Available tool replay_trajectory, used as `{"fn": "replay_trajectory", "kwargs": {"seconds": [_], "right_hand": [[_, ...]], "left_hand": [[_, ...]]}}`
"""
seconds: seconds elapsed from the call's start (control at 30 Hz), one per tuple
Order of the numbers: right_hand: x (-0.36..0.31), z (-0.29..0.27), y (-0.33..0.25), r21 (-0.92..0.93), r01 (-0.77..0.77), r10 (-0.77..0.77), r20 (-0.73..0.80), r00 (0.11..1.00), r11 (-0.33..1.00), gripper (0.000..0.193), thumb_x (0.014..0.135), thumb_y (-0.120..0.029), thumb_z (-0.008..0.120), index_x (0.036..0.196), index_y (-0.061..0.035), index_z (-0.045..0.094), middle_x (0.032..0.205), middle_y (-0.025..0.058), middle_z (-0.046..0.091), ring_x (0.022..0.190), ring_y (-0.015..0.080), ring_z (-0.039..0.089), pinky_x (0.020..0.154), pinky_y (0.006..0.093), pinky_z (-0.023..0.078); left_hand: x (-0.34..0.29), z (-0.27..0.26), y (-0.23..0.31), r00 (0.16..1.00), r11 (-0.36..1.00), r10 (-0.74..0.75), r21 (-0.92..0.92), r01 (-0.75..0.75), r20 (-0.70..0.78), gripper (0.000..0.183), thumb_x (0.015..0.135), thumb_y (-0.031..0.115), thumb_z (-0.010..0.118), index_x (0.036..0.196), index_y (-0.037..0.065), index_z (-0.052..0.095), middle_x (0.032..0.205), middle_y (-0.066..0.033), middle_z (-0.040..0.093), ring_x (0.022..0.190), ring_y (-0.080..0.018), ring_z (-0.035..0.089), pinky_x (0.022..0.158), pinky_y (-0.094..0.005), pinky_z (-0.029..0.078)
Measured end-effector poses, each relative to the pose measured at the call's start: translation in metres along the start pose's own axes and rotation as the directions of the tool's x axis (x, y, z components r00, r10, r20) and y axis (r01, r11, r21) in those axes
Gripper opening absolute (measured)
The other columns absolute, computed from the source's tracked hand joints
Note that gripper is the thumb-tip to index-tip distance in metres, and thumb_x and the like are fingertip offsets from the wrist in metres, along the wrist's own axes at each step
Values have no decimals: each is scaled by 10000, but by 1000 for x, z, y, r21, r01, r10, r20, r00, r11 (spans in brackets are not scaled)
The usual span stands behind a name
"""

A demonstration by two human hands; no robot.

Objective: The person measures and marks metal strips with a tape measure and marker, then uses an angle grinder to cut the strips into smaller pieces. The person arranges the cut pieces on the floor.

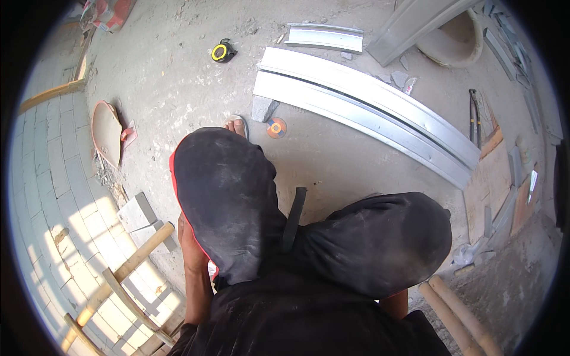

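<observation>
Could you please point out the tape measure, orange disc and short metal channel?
Tape measure [220, 52]: head view, its round face.
Orange disc [276, 128]: head view, its centre.
Short metal channel [325, 38]: head view, its middle.

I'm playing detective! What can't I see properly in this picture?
In the head view:
Left hand: fingers hidden behind the left leg.
Right hand: hidden behind the right leg; can't tell whether it holds anything.
Round basin: partly covered by a grey metal beam.
Red and white bundle: cut off by the top edge.
</observation>
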State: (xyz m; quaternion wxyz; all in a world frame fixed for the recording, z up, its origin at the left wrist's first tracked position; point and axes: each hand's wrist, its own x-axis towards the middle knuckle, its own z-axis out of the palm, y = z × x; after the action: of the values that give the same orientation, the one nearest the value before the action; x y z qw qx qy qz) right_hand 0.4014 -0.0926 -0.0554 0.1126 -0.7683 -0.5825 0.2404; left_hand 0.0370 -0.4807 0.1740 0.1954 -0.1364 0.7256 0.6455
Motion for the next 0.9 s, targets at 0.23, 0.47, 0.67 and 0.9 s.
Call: {"fn": "replay_trajectory", "kwargs": {"seconds": [0.23,0.47,0.67,0.9], "right_hand": [[8,-10,-6,-25,83,-84,-40,996,996,728,904,-357,873,1376,84,540,1217,247,697,1092,371,699,987,463,533],[0,-15,-4,-33,89,-91,-71,993,995,693,904,-329,876,1368,69,548,1186,221,709,1058,355,708,970,456,541],[-5,-6,-7,-6,114,-114,-109,988,994,665,905,-305,878,1360,56,555,1159,199,719,1029,341,715,954,449,549],[-16,6,-27,63,160,-139,-252,958,985,634,905,-276,880,1352,41,562,1129,174,730,995,325,723,937,442,557]], "left_hand": [[-6,19,6,961,966,-238,138,219,140,456,1140,220,558,1513,-42,544,1437,-118,661,1294,-179,630,1097,-330,497],[-29,33,-7,917,876,-396,-283,391,42,550,1028,340,711,1398,-50,596,1278,-131,736,1116,-199,722,1002,-331,566],[-36,7,8,950,926,-193,-276,259,245,550,856,410,733,1029,-111,766,1110,-166,775,1004,-250,728,960,-362,544],[63,-2,101,962,806,269,536,-250,44,420,1038,311,674,1250,-45,744,1149,-183,790,1085,-265,744,1019,-419,552]]}}
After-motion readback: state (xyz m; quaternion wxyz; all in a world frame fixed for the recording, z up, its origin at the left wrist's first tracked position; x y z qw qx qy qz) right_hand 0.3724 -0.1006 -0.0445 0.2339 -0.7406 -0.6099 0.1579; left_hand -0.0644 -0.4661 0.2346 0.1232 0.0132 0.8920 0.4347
